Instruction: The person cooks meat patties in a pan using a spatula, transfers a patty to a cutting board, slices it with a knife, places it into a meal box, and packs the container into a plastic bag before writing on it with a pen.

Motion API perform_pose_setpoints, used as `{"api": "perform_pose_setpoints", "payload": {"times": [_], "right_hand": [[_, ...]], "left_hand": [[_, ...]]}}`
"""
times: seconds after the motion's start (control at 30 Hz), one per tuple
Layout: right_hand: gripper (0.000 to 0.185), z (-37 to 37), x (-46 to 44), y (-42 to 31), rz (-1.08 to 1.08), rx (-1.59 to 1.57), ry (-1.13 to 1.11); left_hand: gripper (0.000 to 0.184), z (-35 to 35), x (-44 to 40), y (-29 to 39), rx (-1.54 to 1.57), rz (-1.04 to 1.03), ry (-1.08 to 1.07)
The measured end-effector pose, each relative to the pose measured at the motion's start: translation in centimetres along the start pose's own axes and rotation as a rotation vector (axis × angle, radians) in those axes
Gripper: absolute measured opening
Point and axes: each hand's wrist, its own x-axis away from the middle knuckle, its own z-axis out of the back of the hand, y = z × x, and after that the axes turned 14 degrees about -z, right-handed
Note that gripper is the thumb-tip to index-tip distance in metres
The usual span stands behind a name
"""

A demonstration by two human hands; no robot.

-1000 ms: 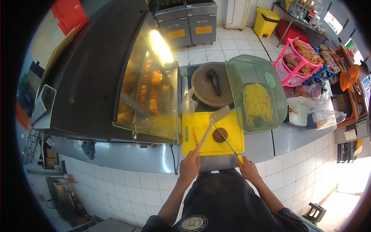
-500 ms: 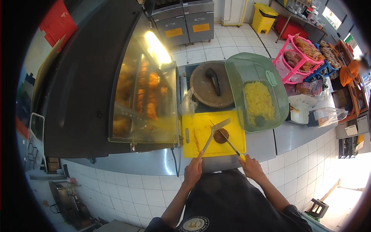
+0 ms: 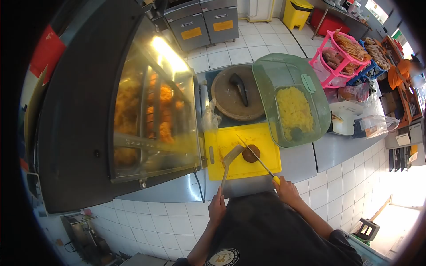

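Note:
On the yellow cutting board (image 3: 226, 168) lies a round brown patty (image 3: 251, 153). My left hand (image 3: 217, 206) is closed around the handle of a metal spatula (image 3: 226, 166), whose blade is just left of the patty. A knife (image 3: 262, 164) with a yellow handle is gripped in my right hand (image 3: 287, 190); its blade crosses over the patty, with the tip pointing up and left. Whether the blade touches the patty cannot be made out.
Left of the board stands a lit glass display case (image 3: 155, 106) with fried food. Behind the board is a stone mortar (image 3: 230, 99) with a dark pestle. A green container (image 3: 266, 111) holds yellow food. Pink baskets (image 3: 330, 77) stand farther right.
The spatula has swung left and down, away from the knife and the patty's upper side. My left hand has lowered slightly. The knife stays across the patty, and the view has shifted.

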Motion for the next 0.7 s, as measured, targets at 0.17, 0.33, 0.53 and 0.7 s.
{"api": "perform_pose_setpoints", "payload": {"times": [0.17,0.33,0.53,0.7], "right_hand": [[0.044,-1.6,-1.3,0.3,-0.045,-0.003,-0.035],[0.045,-3.4,-2.1,0.6,-0.045,-0.032,0.003],[0.042,-4.2,-2.7,2.0,-0.016,-0.142,-0.052],[0.039,-0.2,-0.1,-0.4,0.094,-0.345,-0.024]], "left_hand": [[0.043,0.6,0.3,0.4,-0.001,0.064,-0.046],[0.043,1.3,0.2,0.9,0.033,0.089,-0.065],[0.043,0.8,0.6,0.5,0.061,0.095,-0.030],[0.044,0.8,0.7,0.7,0.075,0.115,-0.019]]}}
